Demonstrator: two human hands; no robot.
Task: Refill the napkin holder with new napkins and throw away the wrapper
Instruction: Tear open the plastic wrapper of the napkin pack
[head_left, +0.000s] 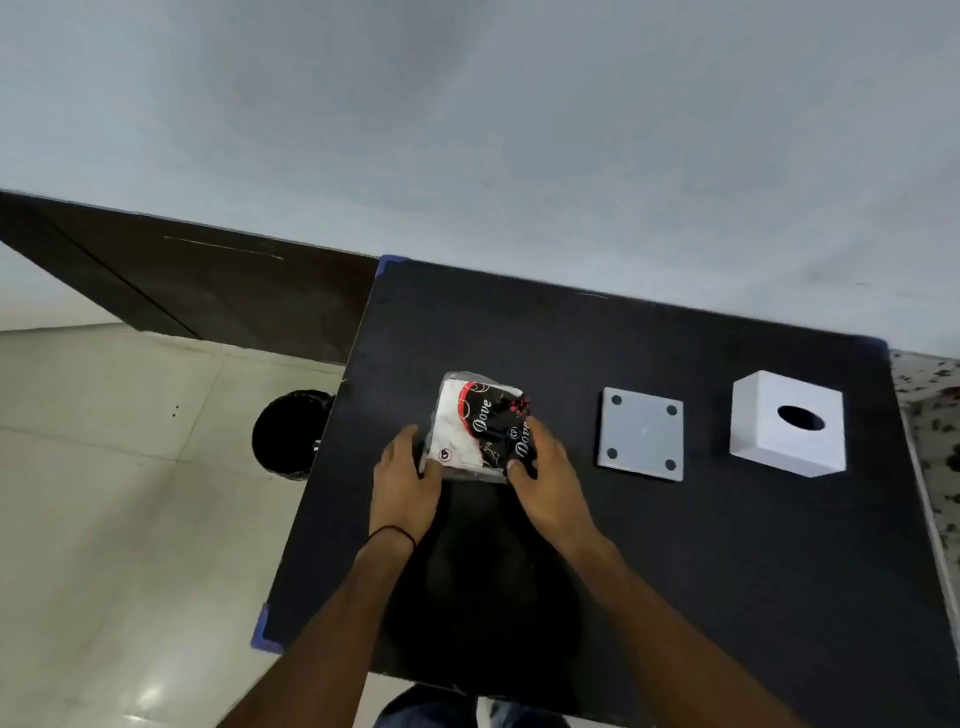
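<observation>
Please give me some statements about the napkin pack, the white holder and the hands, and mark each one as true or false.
1. Both hands hold the wrapped napkin pack: the left hand and the right hand. True.
2. The white holder box stands left of the pack. False: it stands far right on the black table.
3. The grey base plate lies between pack and box. True.
4. The base plate is fitted under the box. False: it lies apart from it.
5. A black bin stands on the floor, left of the table. True.
</observation>
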